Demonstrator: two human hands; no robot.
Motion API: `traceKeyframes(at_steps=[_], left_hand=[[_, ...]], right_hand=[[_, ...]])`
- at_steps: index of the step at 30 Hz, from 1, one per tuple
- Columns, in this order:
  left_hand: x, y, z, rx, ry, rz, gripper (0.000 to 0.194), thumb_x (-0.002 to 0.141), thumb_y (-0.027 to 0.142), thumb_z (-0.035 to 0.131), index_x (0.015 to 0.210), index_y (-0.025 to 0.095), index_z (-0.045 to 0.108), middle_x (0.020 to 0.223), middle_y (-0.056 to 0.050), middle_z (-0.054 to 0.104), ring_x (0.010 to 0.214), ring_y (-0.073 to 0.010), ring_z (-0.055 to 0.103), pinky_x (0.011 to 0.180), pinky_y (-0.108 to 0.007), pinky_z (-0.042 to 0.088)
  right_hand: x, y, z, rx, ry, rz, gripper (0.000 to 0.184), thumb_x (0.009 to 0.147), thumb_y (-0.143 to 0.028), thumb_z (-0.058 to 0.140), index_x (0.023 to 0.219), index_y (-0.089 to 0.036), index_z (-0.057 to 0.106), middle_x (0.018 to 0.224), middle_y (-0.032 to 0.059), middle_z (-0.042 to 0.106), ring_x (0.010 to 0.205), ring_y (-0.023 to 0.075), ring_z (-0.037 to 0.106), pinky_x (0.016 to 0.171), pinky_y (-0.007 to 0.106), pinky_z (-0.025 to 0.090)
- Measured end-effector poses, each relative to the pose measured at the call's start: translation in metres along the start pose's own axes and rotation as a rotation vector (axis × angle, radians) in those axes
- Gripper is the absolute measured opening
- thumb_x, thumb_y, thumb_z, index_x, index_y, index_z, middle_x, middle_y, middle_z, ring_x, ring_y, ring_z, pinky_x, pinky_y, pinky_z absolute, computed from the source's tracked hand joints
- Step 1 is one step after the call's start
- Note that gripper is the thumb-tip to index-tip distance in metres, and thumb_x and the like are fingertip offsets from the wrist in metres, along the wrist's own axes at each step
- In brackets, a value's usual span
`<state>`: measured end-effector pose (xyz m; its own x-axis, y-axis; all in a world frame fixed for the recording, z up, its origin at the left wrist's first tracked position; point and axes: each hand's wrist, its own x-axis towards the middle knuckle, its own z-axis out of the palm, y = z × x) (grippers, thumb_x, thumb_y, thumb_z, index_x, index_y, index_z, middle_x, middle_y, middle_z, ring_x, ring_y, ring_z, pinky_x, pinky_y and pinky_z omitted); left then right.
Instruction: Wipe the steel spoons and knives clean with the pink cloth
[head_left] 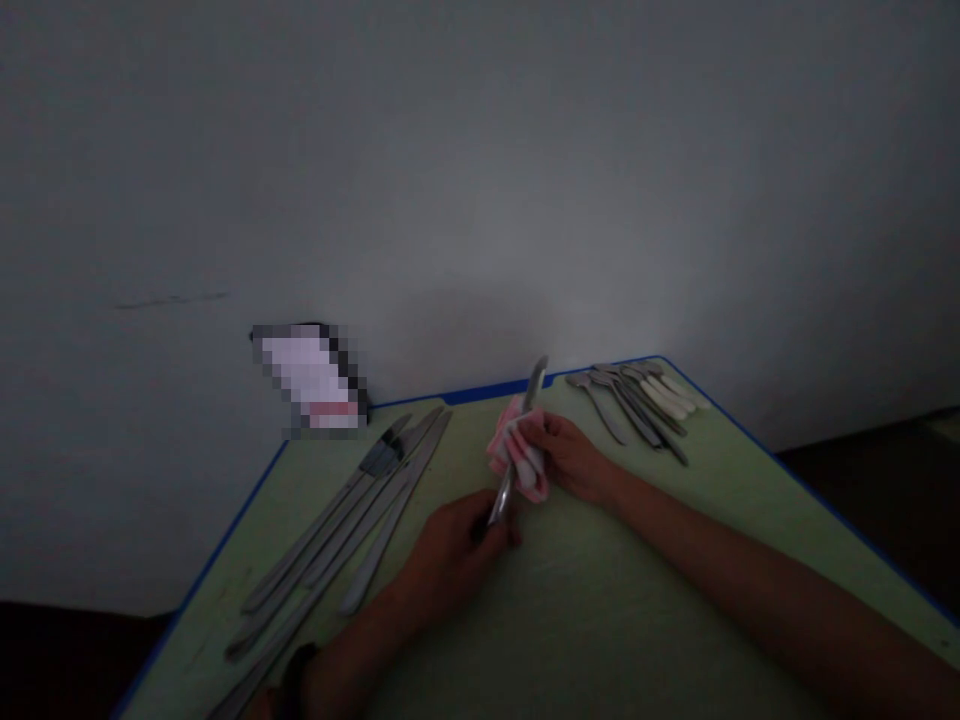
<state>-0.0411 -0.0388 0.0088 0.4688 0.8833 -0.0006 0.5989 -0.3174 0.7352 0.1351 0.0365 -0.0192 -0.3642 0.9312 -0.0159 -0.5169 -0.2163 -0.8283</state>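
A shiny metal table knife (535, 382) is held up at a slant over the middle of the table. My left hand (469, 535) is closed round its lower end. Higher up, my right hand (570, 455) pinches a pink and white cloth (517, 450) wrapped about the knife's middle, so that stretch of it is hidden. Several table knives (360, 515) lie side by side to the left of my left hand. Beyond my right hand, several forks and spoons (634, 400) rest near the far right corner, some with white handles.
The pale green table (600, 620) has a blue edge and stands against a grey wall (480, 180). At the far left edge leans a blurred-out object with a dark border (311, 375). The light is dim.
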Motion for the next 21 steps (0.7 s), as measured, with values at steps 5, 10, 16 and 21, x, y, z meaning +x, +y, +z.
traceKeyframes(at_steps=[5,10,16,21], left_hand=[[0.005,-0.009,0.001,-0.139,0.120,-0.101,0.024,0.089,0.031,0.035,0.080,0.018,0.054,0.062,0.003,0.052,0.058,-0.0129,0.049,0.058,-0.023,0.040],[0.009,-0.009,0.002,-0.215,0.193,-0.143,0.033,0.089,0.045,0.037,0.083,0.017,0.055,0.069,0.000,0.053,0.060,-0.0140,0.049,0.056,-0.024,0.042],[0.008,-0.009,0.003,-0.140,0.272,-0.140,0.033,0.088,0.045,0.037,0.080,0.018,0.054,0.072,-0.002,0.058,0.063,-0.0162,0.053,0.059,-0.026,0.045],[0.003,-0.002,0.007,-0.019,0.285,-0.130,0.032,0.087,0.044,0.040,0.097,0.019,0.057,0.083,-0.006,0.066,0.074,-0.0206,0.061,0.070,-0.030,0.046]], right_hand=[[0.001,0.004,-0.002,-0.075,-0.018,-0.058,0.033,0.067,-0.041,0.073,0.079,-0.017,0.056,0.072,-0.0011,0.058,0.064,0.0109,0.052,0.064,0.025,0.044],[-0.002,0.009,0.008,-0.586,0.087,-0.229,0.032,0.077,-0.049,0.058,0.080,-0.017,0.055,0.072,-0.0005,0.057,0.065,0.0117,0.050,0.061,0.024,0.040],[0.005,0.019,0.024,-0.780,0.229,-0.272,0.028,0.081,-0.045,0.052,0.078,-0.018,0.055,0.074,0.0018,0.059,0.066,0.0125,0.050,0.062,0.024,0.040],[0.003,0.019,0.027,-0.729,0.222,-0.286,0.022,0.081,-0.039,0.050,0.077,-0.018,0.054,0.073,0.0012,0.058,0.066,0.0123,0.051,0.062,0.024,0.040]])
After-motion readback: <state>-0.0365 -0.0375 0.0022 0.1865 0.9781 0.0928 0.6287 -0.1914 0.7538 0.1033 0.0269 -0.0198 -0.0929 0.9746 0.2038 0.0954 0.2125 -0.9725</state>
